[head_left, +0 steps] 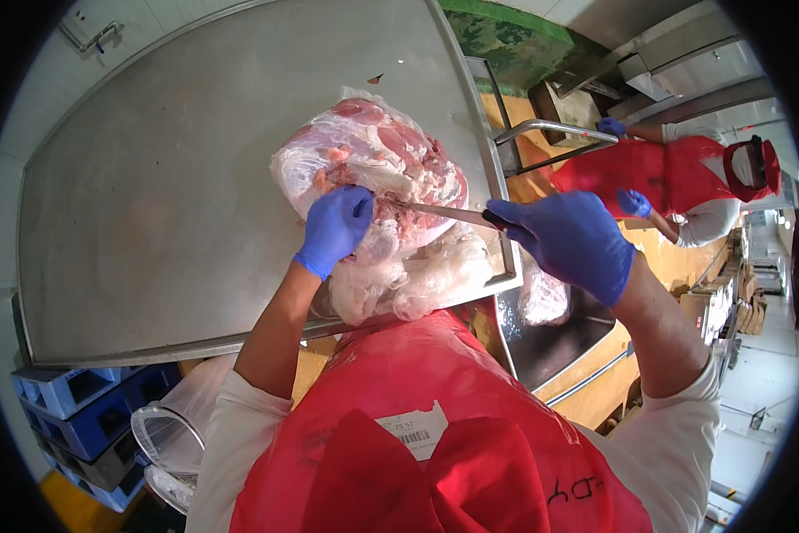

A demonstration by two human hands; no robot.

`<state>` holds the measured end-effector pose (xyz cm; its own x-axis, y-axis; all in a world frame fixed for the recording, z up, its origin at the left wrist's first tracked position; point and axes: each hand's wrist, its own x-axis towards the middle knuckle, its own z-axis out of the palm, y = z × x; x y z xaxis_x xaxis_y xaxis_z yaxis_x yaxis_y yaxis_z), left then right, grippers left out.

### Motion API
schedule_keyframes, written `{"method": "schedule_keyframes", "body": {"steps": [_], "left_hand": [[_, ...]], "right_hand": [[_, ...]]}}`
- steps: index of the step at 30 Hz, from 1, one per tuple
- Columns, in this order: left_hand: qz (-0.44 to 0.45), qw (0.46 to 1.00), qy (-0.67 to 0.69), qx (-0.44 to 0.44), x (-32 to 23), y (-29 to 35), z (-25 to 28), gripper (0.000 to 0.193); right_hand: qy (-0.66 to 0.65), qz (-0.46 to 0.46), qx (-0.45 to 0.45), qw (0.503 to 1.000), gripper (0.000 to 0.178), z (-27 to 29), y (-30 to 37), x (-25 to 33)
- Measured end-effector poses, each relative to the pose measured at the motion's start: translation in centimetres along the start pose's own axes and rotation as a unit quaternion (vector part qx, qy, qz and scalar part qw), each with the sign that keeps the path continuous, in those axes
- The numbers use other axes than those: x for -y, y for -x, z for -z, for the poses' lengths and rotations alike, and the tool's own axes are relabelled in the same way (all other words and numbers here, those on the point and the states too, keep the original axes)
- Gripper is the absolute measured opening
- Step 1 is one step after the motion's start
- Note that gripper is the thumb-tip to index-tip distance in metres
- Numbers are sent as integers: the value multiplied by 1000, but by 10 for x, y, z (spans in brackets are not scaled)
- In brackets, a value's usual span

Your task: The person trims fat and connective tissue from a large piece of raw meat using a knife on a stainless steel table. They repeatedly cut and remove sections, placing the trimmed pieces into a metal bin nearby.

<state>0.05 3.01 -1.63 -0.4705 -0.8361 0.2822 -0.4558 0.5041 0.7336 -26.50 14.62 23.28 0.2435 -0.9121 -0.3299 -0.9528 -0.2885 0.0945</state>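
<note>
A large piece of raw meat, pink with white fat and membrane, lies on the metal table near its right front corner. My left hand, in a blue glove, is closed at the near side of the meat, its fingers curled against the surface; what they pinch is hidden. My gloved right hand grips the dark handle of a knife. The blade points left, its tip against or in the meat. Pale, wrapped-looking whitish material lies between the meat and my red apron.
Right of the table stands a dark metal bin with another meat piece in it. A co-worker in a red apron and blue gloves stands at right. Stacked blue pallets and a clear plastic bag are at lower left.
</note>
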Motion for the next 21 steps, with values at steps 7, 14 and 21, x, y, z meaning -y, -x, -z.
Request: {"method": "schedule_keyframes", "body": {"steps": [7, 14, 21], "left_hand": [[-22, 1000, 2, 14, -1, 0, 5, 9], [-12, 1000, 24, -4, -2, 3, 7, 7], [-21, 993, 111, 38, 0, 2, 20, 6]], "right_hand": [[-3, 2, -10, 1000, 31, -47, -34, 32], [-139, -58, -46, 988, 43, -85, 18, 15], [-161, -82, -74, 981, 37, -72, 43, 20]]}}
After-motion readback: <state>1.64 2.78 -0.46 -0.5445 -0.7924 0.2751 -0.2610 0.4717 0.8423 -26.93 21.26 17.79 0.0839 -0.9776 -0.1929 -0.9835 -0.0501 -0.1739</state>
